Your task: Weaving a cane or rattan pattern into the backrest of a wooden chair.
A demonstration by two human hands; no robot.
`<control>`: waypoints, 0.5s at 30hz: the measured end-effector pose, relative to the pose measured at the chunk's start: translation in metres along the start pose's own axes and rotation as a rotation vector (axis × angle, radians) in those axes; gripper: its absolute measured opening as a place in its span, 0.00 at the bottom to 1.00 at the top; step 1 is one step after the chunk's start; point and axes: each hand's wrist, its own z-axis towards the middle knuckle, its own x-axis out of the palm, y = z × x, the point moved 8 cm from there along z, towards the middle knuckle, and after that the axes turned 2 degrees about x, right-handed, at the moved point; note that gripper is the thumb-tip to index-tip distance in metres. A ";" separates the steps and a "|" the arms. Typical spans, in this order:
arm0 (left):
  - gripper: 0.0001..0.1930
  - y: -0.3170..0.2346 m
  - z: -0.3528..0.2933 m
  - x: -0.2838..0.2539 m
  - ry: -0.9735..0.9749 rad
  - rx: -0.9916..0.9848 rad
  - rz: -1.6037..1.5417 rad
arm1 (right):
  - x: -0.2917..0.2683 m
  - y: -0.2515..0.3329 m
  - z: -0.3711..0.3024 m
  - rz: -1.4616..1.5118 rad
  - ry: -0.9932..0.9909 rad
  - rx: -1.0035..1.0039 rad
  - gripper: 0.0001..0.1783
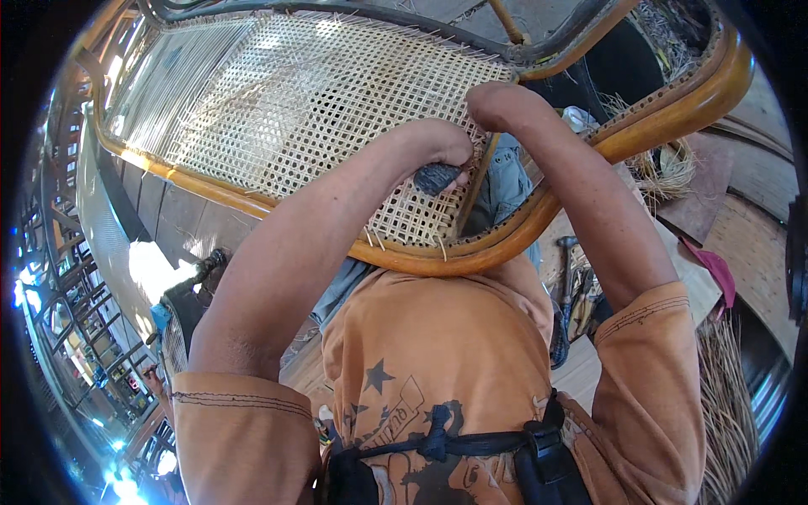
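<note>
A woven cane panel (295, 93) with an open lattice fills a curved wooden chair frame (404, 259) lying across my lap. My left hand (450, 147) is bent over the panel's right part, its fingers closed round a dark, rounded object (437, 178) like the butt of a tool handle. The far end of that object is hidden. Close beside it, my right hand (498, 101) bends down at the panel's right edge; its fingers are out of sight behind the wrist. Short loose cane ends (370, 240) stick out along the near rim.
Right of my lap lie a hammer (566, 252) and other hand tools (581, 307). Coiled cane strands (669, 172) and a bundle of long strips (728, 396) are farther right, near a dark pink cloth (714, 273). Another woven panel (114, 210) stands at the left.
</note>
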 end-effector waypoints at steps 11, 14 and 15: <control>0.08 -0.026 0.008 0.009 -0.183 0.381 1.044 | 0.000 0.009 0.000 0.033 0.075 -0.088 0.16; 0.07 -0.023 0.008 0.007 -0.119 0.356 1.015 | 0.001 0.007 0.000 0.048 0.073 -0.080 0.16; 0.08 -0.018 0.007 0.007 -0.063 0.347 0.964 | 0.000 0.008 0.001 0.057 0.066 -0.076 0.15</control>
